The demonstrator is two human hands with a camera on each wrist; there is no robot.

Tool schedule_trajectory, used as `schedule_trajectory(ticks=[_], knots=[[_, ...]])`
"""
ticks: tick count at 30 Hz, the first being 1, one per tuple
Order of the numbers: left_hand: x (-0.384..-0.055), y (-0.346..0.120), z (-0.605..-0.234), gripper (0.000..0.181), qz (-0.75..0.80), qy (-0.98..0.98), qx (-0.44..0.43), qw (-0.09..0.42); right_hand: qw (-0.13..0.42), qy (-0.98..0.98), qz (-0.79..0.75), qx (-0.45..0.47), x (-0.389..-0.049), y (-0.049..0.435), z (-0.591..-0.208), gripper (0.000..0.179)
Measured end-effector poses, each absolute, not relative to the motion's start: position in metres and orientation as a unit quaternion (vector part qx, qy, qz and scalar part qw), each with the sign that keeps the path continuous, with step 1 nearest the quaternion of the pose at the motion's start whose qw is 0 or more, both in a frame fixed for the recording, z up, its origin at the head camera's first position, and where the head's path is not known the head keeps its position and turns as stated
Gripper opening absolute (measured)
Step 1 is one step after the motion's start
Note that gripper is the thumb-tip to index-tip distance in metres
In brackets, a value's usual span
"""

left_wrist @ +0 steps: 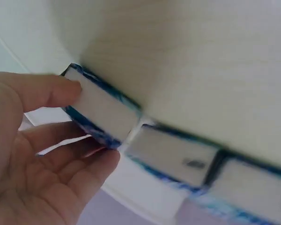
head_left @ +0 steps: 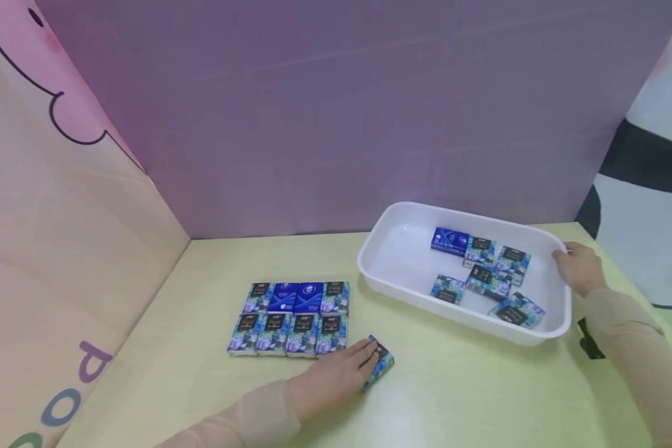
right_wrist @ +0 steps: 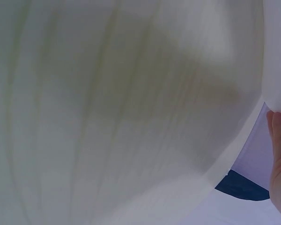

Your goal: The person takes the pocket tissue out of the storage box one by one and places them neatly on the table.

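Blue, green and purple flowers cover the small, flat, box-shaped packet (head_left: 379,368) that the left hand (head_left: 335,377) holds. The thumb presses on its pale side and the fingers reach round behind it, so the hand is only as wide open as the packet between them. This packet is tilted on the pale yellow table (head_left: 453,398). It is just beside the near right end of a neat block of packets (head_left: 272,336); I cannot tell if they touch.

The right hand (head_left: 580,269) grips the right rim of the white, round-cornered tray (head_left: 397,258).

The block has eight packets in two rows of four. Six have flowers, and two are shiny dark blue packets (head_left: 310,298), side by side in the middle of the far row.

Six more packets lie loosely in the tray: five flowery packets (head_left: 517,310) and one dark blue packet (head_left: 450,241). That makes fifteen packets I can see, twelve flowery and three blue. One small black thing (head_left: 592,345) is partly hidden by the right sleeve (head_left: 621,317).
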State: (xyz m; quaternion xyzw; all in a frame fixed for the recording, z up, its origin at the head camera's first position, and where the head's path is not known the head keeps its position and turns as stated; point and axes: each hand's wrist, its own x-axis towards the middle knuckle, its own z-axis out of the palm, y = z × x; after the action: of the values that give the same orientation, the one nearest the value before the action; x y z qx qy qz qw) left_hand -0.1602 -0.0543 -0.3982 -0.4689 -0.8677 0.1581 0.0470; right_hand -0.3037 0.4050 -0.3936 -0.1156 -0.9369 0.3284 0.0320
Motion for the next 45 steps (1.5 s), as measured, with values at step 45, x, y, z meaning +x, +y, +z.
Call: schedule_trajectory(ticks=[45], knots=[[-0.172, -0.030, -0.403, 0.029, 0.200, -0.917, -0.322, 0.122, 0.025, -0.935, 0.332, -0.125, -0.305, 0.406, -0.394, 0.057]])
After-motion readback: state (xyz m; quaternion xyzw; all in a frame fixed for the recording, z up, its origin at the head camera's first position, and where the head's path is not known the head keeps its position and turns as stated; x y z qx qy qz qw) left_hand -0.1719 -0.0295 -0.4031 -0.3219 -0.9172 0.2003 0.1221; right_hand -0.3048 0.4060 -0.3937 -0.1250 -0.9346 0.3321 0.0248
